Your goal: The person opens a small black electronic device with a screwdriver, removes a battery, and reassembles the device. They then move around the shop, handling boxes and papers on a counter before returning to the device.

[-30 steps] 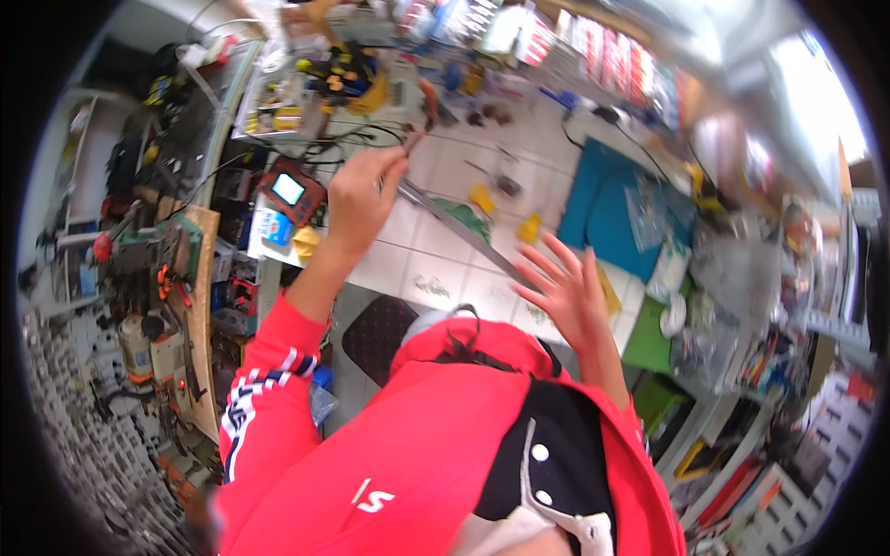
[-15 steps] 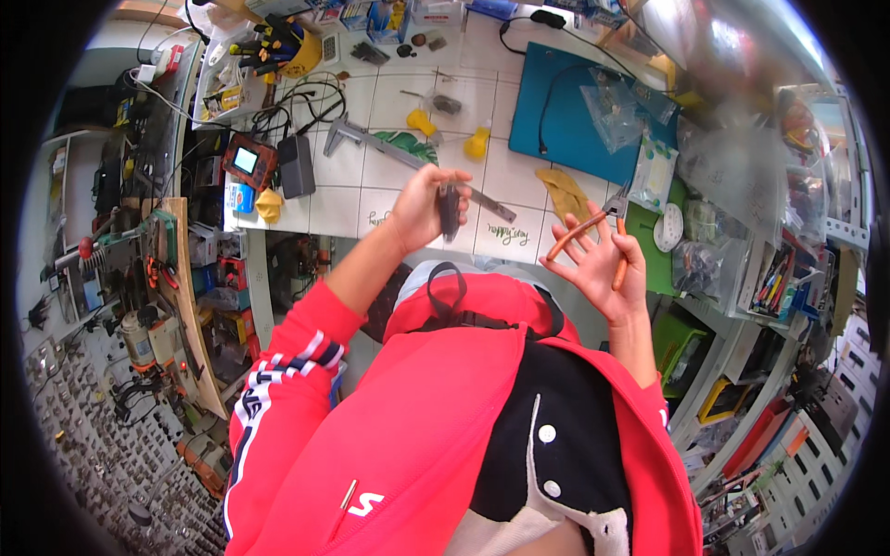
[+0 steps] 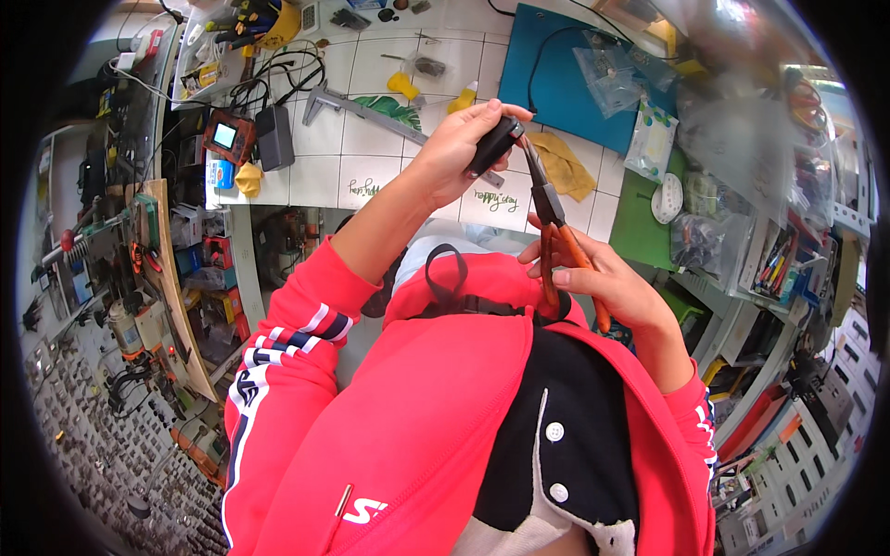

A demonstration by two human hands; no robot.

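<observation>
A small black object with rounded ends, like a key fob (image 3: 497, 145), sits between the thumb and fingers of my left hand (image 3: 461, 156). My right hand (image 3: 623, 283) is wrapped round the orange handles of long-nosed pliers (image 3: 549, 202). The pliers' tips reach up to the near end of the black object and seem to touch it; what lies between the jaws is too small to make out. Behind my left hand, a metal caliper (image 3: 363, 112) lies slantwise on the white tiled table (image 3: 371, 169), partly covered by that hand.
A teal mat (image 3: 575, 79) with clear plastic bags occupies the back right, with a tan cloth (image 3: 563, 165) in front of it. Two yellow-handled pieces (image 3: 402, 85) lie mid-table. At left stand an orange device with a lit screen (image 3: 227, 137) and a black box (image 3: 274, 137).
My right hand has swung the pliers left, bringing their tips to the black object. My left hand has shifted up and right, turning that object. The view has moved slightly.
</observation>
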